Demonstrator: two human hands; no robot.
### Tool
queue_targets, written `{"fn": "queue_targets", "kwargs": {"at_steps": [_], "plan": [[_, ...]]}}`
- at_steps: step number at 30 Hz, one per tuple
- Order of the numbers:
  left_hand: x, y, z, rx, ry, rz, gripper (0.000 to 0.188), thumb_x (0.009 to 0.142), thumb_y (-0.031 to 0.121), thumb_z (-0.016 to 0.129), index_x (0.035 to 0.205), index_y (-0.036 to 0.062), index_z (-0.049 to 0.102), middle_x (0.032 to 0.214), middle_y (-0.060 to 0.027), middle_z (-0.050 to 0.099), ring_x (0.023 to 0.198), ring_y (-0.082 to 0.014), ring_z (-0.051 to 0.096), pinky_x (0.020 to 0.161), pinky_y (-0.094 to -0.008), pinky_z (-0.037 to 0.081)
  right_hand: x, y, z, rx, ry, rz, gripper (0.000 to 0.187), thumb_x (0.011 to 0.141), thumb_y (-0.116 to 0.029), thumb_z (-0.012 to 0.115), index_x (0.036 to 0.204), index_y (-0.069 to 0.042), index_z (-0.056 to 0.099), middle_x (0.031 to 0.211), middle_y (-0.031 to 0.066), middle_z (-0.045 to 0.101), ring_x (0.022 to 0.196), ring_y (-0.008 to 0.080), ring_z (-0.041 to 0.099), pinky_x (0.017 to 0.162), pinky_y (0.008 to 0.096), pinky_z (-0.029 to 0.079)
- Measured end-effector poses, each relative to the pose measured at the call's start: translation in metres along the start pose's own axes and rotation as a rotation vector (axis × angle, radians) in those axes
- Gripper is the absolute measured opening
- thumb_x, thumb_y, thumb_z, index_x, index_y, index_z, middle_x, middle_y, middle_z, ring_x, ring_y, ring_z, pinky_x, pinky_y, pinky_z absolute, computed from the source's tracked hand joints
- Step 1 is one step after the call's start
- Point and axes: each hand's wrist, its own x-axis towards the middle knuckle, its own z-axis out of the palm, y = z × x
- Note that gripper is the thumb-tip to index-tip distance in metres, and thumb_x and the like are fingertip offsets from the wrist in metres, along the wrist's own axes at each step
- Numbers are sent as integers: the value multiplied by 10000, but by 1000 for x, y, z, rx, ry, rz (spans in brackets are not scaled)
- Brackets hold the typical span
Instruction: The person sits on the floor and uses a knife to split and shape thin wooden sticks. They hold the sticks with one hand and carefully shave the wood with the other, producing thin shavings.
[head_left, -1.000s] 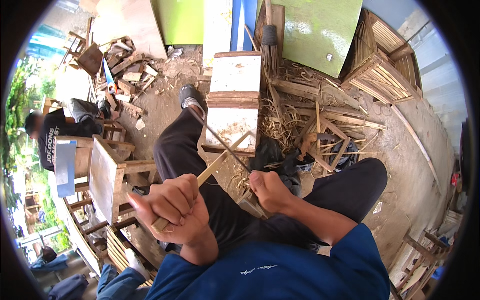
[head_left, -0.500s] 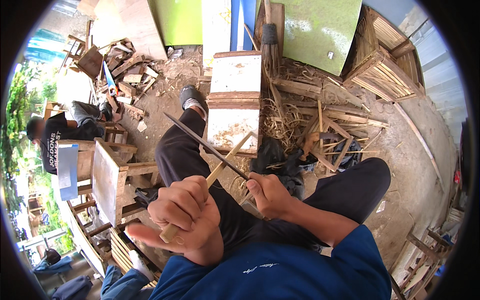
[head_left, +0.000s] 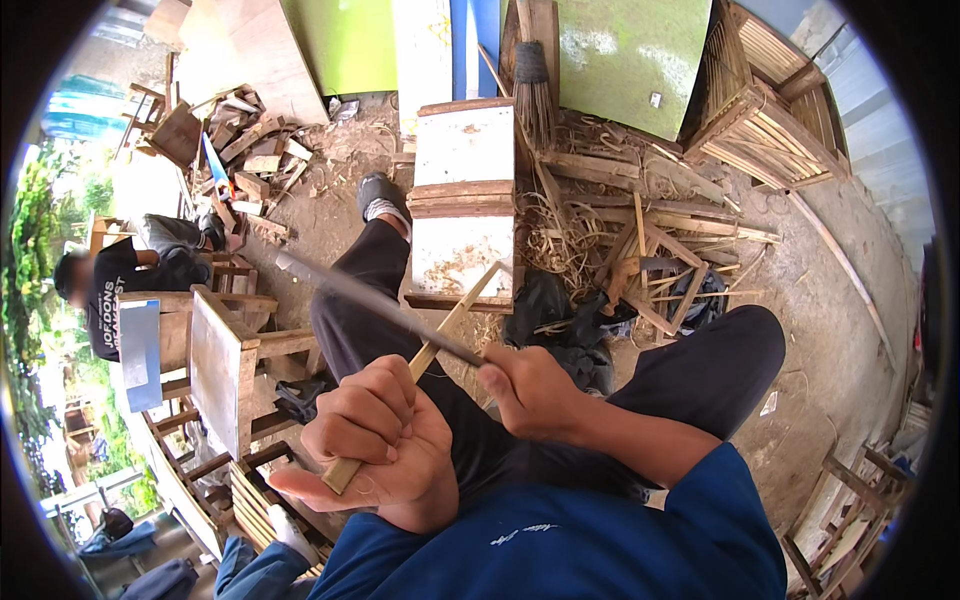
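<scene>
My left hand [head_left: 375,435] is closed around a pale, flat bamboo strip [head_left: 455,316], whose near end sticks out below the fist and whose far end points up and right. A thin curled shaving hangs by this fist. In my right hand [head_left: 533,392] is the grip end of a long, narrow knife [head_left: 375,300]. Its dark blade, smeared by motion, lies crosswise over the strip and points up and left. The knife's handle is hidden inside my fingers.
A low white-topped bench [head_left: 463,245] stands ahead between my legs. Wooden frames [head_left: 650,275], black plastic [head_left: 550,320] and shavings lie to its right. A scrap wood pile [head_left: 250,150] is far left, and a co-worker [head_left: 125,280] sits at left near a wooden stool [head_left: 222,370].
The knife has slid up and left across the bamboo strip, and my right hand has shifted slightly left. My left hand keeps its hold, moved a little to the right.
</scene>
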Motion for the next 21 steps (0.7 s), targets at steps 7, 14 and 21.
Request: {"fn": "queue_targets", "kwargs": {"at_steps": [7, 14, 21], "plan": [[7, 2, -3, -25, 18, -21, 788, 1081, 657, 189, 526, 124, 355, 477, 7, 287, 430, -114, 199, 506, -307, 177, 4, 1, -2, -22, -71, 150, 452, 1089, -358, 440, 863, -1, 599, 637, 242, 582, 642, 468, 615, 617, 535, 475], [6, 8, -6, 26, 49, -33, 785, 1084, 650, 200, 528, 120, 366, 481, 2, 272, 441, -114, 200, 506, -309, 170, 10, 20, -9, -143, -141, 255, 438, 1088, -327, 441, 985, 39, 658, 664, 276, 630, 681, 493, 655, 654, 550, 514], [4, 2, -7, 41, 38, -34, 758, 1090, 625, 232, 528, 130, 353, 487, 0, 269, 443, -112, 195, 503, -303, 166, -5, 21, 6, -30, -55, -13, 468, 1094, -330, 418, 922, 40, 648, 670, 284, 626, 701, 495, 649, 671, 552, 514]]}}
